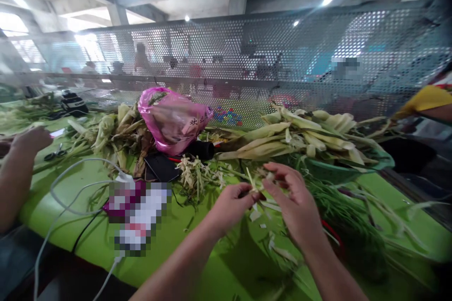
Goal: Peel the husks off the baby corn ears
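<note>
Above the green table, my left hand (236, 204) is closed in a pinch on a small pale piece of corn husk (253, 182) with a thin stalk sticking up. My right hand (291, 197) is just to the right, its thumb and fingers bent together around a blurred pale bit that looks like corn husk. The two hands are close but apart. Husk scraps (284, 254) lie on the table below them. A bunch of small knotted husk pieces (196, 176) lies left of my hands. To the right is a heap of fine green strands (348, 216).
Long dry husks (307, 134) fill a green basket (379, 162) at the back right. A pink plastic bag (173, 120), a dark wallet-like item (161, 167), a purple item (123, 197) and a white cable (52, 188) are on the left. Another person's arm (21, 164) reaches in there.
</note>
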Available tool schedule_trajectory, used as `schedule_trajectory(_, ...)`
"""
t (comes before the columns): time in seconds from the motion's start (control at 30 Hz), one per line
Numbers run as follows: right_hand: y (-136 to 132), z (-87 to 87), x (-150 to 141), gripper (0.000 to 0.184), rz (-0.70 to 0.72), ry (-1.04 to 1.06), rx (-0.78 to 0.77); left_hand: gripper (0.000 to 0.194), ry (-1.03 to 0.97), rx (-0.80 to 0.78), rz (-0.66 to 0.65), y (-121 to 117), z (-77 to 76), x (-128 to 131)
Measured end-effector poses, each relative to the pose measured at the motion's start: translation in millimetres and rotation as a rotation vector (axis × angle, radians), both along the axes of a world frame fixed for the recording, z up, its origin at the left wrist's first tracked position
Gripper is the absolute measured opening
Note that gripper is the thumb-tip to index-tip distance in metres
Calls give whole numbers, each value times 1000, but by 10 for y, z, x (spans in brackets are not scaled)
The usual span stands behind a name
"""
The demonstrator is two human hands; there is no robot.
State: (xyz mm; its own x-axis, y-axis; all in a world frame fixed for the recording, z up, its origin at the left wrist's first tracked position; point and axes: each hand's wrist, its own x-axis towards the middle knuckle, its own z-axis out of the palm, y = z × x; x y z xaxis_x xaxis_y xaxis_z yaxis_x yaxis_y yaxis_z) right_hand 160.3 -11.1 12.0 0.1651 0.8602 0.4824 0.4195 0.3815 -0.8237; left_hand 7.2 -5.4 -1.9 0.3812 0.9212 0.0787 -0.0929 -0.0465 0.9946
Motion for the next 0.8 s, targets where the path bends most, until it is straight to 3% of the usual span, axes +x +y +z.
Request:
schedule_trajectory(0.07,-20,17,-5,39,-7,51,-67,28,-68,-63,109,13,32,-14)
schedule_trajectory(0.23,-65,22,-76,31,221,-66,-295,25,-163,-88,223,33,53,-47)
schedule_trajectory(0.5,-27,-24,-68,28,127,-164,-183,31,-275,-142,146,62,44,-93)
schedule_trajectory(0.67,-56,-14,-41,20,-55,-245,87,36,-347,-234,161,113,12,-125)
schedule_trajectory(0.8,-97,2,-109,12,126,-288,56,37,-427,-322,197,109,16,-109)
